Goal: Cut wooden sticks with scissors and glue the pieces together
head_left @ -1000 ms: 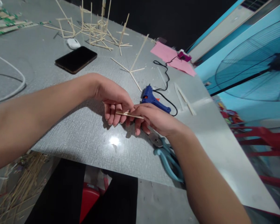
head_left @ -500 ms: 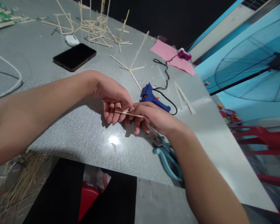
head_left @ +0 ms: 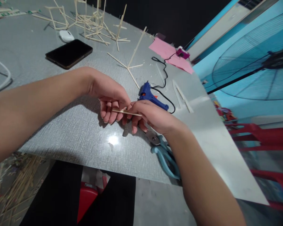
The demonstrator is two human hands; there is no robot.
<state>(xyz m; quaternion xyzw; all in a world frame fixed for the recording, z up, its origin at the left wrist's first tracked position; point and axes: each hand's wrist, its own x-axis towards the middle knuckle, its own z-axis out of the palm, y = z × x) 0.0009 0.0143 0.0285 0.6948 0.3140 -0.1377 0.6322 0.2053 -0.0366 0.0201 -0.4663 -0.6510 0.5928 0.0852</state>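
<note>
Short thin wooden sticks (head_left: 127, 112), seemingly two laid side by side, are pinched between both hands just above the table (head_left: 68, 135). My left hand (head_left: 112, 97) is closed on their left part, with its fingers curled beneath. On the right part, my right hand (head_left: 151, 114) grips with thumb and fingertips, and the two hands touch. Close behind my right hand lies a blue glue gun (head_left: 153, 98). Scissors (head_left: 166, 157) with light-blue handles rest partly under my right wrist. A small joined stick frame (head_left: 128, 67) stands beyond the hands.
A black phone (head_left: 69, 53) and a white earbud case (head_left: 66, 36) lie at the left. Stick structures (head_left: 94, 28) stand at the back. Pink paper (head_left: 171, 55), a black cord (head_left: 165, 70) and white glue sticks (head_left: 182, 95) are on the right. A large fan (head_left: 275, 59) stands beyond.
The view has shifted slightly, so everything sits a little further left and higher. Both hands keep the same hold on the sticks.
</note>
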